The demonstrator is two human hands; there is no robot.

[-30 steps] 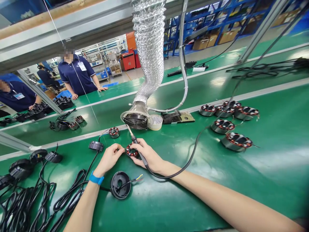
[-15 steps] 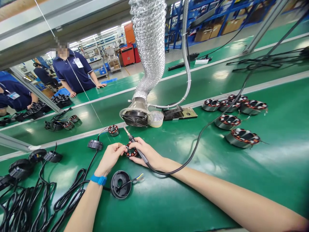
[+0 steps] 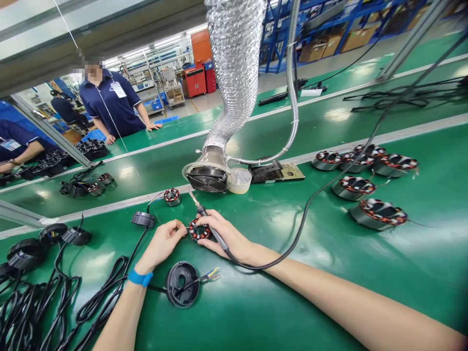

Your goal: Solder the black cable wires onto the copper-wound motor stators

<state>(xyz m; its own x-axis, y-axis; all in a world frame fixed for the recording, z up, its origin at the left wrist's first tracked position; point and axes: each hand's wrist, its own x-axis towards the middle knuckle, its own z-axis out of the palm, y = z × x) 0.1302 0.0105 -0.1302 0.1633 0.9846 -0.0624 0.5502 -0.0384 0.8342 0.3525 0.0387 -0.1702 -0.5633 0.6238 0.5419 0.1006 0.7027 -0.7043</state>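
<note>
Red and white banding is shown on the stator point(image 3: 199, 229), around a dark ring. The soldering iron point(image 3: 214, 234) is coloured black. Glossy green is seen on the mat point(image 3: 278, 302), plain blue on the wristband point(image 3: 140, 278), ribbed silver on the duct point(image 3: 234, 73), and red on the cabinet point(image 3: 195, 81).

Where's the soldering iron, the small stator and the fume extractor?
soldering iron point(image 3: 202, 210): head view, black grip
small stator point(image 3: 199, 236): head view, red-and-copper wound rim
fume extractor point(image 3: 206, 179): head view, fan grille
</note>
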